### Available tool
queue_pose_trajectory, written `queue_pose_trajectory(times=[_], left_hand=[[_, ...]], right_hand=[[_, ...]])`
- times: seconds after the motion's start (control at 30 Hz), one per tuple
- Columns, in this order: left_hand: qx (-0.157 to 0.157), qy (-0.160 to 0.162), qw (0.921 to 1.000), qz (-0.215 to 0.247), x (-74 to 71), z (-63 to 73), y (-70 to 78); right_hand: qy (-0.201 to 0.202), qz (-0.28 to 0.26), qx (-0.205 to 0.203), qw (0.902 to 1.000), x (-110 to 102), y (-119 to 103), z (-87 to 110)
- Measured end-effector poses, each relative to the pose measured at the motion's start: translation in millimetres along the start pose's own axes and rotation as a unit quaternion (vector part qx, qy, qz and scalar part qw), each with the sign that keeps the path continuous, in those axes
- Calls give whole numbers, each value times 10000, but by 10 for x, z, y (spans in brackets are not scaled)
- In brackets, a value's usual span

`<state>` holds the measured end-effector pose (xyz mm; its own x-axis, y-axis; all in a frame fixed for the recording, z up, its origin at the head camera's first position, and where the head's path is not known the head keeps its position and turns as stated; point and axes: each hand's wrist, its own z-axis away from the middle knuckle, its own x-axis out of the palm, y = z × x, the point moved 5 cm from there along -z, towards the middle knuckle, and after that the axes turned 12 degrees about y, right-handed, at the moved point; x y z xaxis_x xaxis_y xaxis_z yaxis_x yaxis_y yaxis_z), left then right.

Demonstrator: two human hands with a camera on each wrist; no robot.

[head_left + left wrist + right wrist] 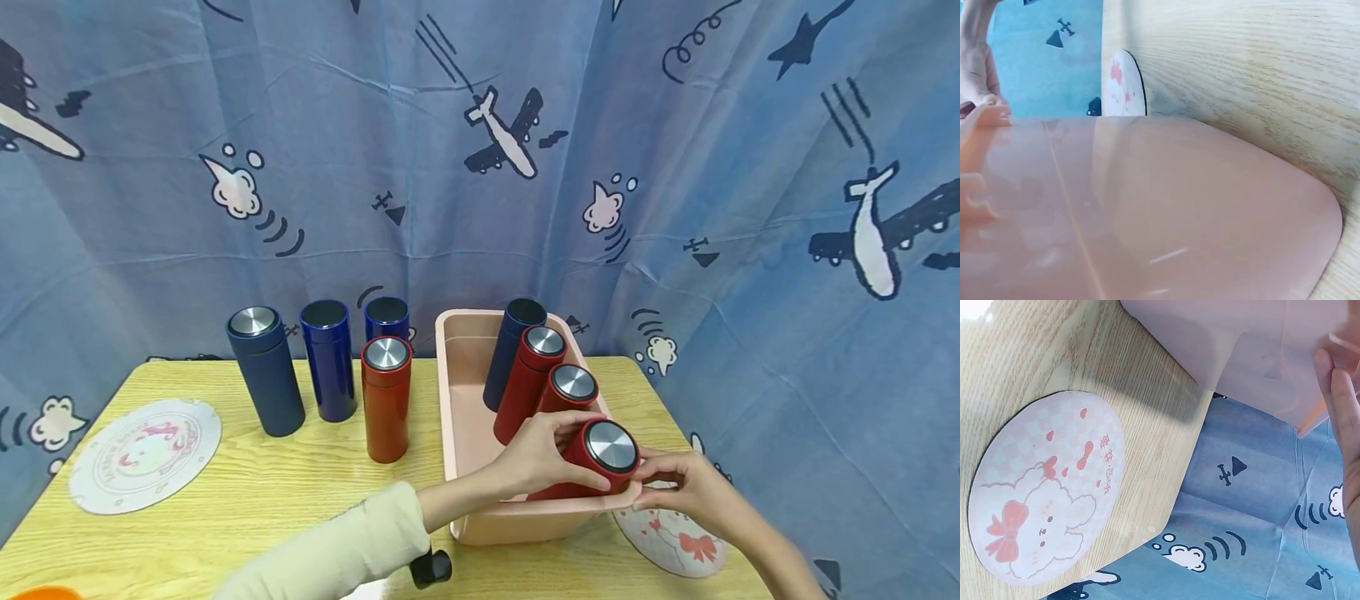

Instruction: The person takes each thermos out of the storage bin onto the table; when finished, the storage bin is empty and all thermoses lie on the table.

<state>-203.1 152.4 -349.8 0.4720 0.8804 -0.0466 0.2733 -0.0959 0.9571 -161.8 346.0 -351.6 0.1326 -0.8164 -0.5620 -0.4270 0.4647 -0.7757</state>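
Fingers [576, 417] of the left hand [536, 457] arch wide round a red bottle [611, 447]; the right hand [686, 487] pinches the bin's rim [442, 383].

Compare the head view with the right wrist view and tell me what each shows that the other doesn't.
Only the head view shows the left hand gripping a red bottle, plus the navy bottle, two blue bottles and orange-red bottle standing outside the bin, and the pale round mat.

Only the right wrist view clearly shows the rabbit's face and lettering on the bow mat.

Both share the right hand, pink bin, bow mat, table and blue curtain.
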Motion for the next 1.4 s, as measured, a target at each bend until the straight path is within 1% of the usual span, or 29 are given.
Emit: queue_pose_trajectory(times=[0.13,0.3,0.47,0.67,0.73,0.83,0.97,1.13,1.4], left_hand=[[112,152,9994,-294,-17,6,10],[100,320,9981,-509,-76,22,34],[129,402,9976,-551,-164,19,112],[-41,494,9981,-377,-247,29,178],[-98,531,9981,-302,-270,37,198],[-140,559,9979,-307,-308,44,225],[-190,610,9974,-319,-360,44,258],[-301,728,9968,-136,-433,50,287],[-366,868,9955,-120,-575,88,330]], right_hand=[[65,72,127,9999,1,2,-4],[163,42,329,9993,4,13,-1],[165,-37,261,9995,12,-6,-6],[66,-276,225,9993,18,-23,-17],[43,-294,185,9994,23,-23,-21],[25,-302,110,9995,30,-26,-25],[19,-385,-38,9992,37,-31,-27],[25,-478,-239,9986,47,-43,-32],[-15,-534,-229,9983,46,-47,-24]])
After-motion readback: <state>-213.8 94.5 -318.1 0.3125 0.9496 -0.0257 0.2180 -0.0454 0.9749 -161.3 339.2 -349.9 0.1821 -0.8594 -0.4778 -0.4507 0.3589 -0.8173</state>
